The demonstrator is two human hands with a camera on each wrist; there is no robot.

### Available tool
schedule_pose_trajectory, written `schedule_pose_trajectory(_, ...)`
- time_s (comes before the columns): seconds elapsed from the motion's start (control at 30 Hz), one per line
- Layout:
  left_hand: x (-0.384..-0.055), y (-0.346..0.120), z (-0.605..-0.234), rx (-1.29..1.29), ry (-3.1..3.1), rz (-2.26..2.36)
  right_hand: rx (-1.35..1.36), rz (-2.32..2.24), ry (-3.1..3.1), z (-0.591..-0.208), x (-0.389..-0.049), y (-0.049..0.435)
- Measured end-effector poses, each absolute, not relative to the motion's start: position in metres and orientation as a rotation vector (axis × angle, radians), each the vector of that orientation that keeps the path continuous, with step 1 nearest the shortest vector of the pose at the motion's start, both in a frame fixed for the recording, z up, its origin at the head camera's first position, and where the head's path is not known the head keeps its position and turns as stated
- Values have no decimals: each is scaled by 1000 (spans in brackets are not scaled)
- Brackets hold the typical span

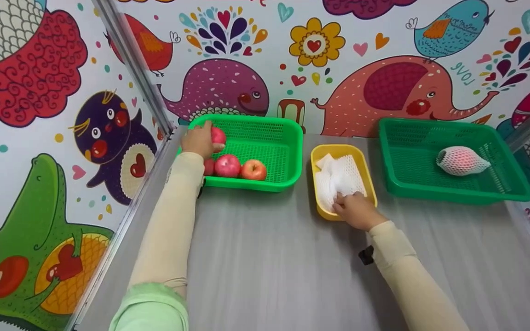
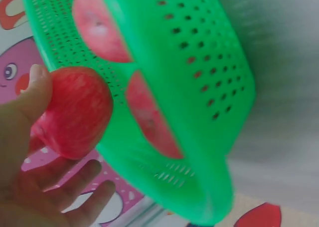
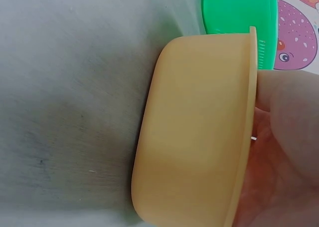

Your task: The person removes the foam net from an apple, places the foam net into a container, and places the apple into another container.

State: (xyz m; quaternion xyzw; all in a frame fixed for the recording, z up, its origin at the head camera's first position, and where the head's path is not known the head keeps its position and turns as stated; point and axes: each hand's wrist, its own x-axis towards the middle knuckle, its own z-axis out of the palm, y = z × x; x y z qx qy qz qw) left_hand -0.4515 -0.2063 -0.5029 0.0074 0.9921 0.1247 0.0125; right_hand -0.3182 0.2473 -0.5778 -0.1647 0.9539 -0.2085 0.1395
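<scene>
At the left end of the light green basket (image 1: 288,172), my left hand (image 1: 197,140) grips a red apple (image 2: 77,112), its thumb over the top and its other fingers spread below. More red apples (image 1: 227,165) lie along the basket's near side. My right hand (image 1: 358,210) reaches over the near rim of a yellow container (image 1: 319,202), its fingers bent down onto white foam fruit nets (image 1: 345,172). In the right wrist view the container's wall (image 3: 199,122) hides the fingertips; I cannot tell whether they pinch a net.
To the right stands a darker green basket (image 1: 435,191) with one apple in a foam net (image 1: 462,161) inside. All three containers stand on a grey table (image 1: 269,257) near the patterned back wall (image 1: 288,69). A metal frame post (image 1: 131,59) rises at the left corner.
</scene>
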Motion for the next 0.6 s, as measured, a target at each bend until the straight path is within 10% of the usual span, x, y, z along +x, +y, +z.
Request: schedule_pose_trajectory(0.6,-475,-206,-548,6,2992,394,-417,-603,2755,-579,-318,246)
